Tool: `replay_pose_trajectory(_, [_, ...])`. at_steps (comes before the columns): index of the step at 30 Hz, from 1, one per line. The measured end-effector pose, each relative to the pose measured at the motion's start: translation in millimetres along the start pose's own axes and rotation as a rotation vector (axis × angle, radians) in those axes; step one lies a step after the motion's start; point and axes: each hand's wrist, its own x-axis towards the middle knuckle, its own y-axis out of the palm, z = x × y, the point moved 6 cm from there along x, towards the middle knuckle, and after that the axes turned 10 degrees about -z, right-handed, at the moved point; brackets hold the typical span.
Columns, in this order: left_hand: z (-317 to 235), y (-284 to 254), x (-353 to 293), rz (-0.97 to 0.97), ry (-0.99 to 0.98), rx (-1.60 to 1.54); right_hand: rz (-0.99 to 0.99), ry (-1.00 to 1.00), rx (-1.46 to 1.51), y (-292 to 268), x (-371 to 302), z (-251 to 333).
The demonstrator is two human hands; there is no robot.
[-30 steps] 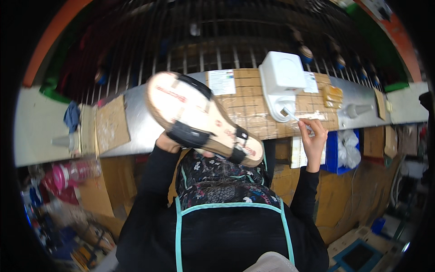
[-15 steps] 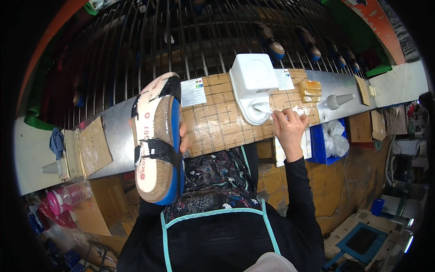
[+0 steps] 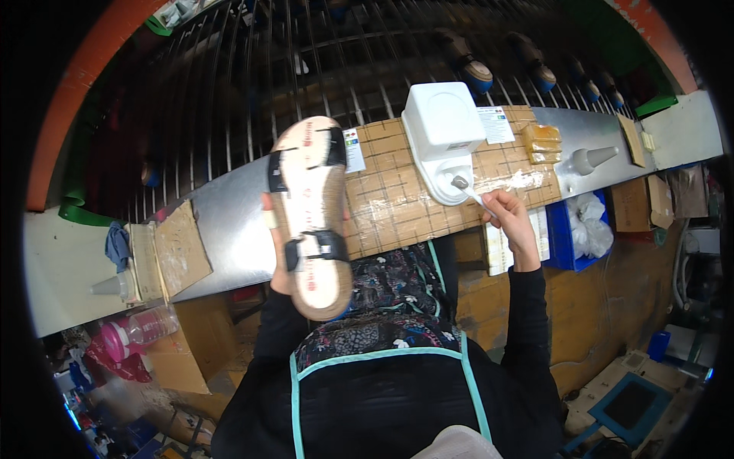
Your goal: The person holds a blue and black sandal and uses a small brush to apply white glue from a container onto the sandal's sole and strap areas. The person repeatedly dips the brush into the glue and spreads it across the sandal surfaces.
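My left hand (image 3: 280, 260) is closed round a sandal (image 3: 306, 206), held up off the bench with the footbed facing me. The sandal has a pale insole with red print, black straps and a cork-coloured edge; part of my hand is hidden behind it. A thin white-handled brush (image 3: 476, 197) is pinched in the fingers of my right hand (image 3: 511, 217). Its dark tip is at the round dish at the foot of a white plastic glue pot (image 3: 446, 126), which has a boxy tank on top.
A cardboard-covered metal bench (image 3: 390, 210) carries printed sheets (image 3: 497, 125), yellowish blocks (image 3: 543, 144) and a grey cone (image 3: 595, 159). Beyond lies a rack of metal rods (image 3: 344, 61) with several sandals (image 3: 479, 74). A blue crate (image 3: 562, 229) of plastic bags sits to the right.
The sandal has turned from a tilted side view to face me more squarely. My right hand has drawn back slightly from the dish, showing more of the brush. The view has shifted.
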Motion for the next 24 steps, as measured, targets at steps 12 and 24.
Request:
replay_pose_trajectory(12, [25, 30, 11, -0.135, 0.196, 0.559, -0.369, -1.049, -0.170, 103, -109, 123])
replay_pose_trajectory(24, [7, 22, -7, -0.187, 0.467, 0.757, -0.292, -0.912, -0.092, 141, -101, 117])
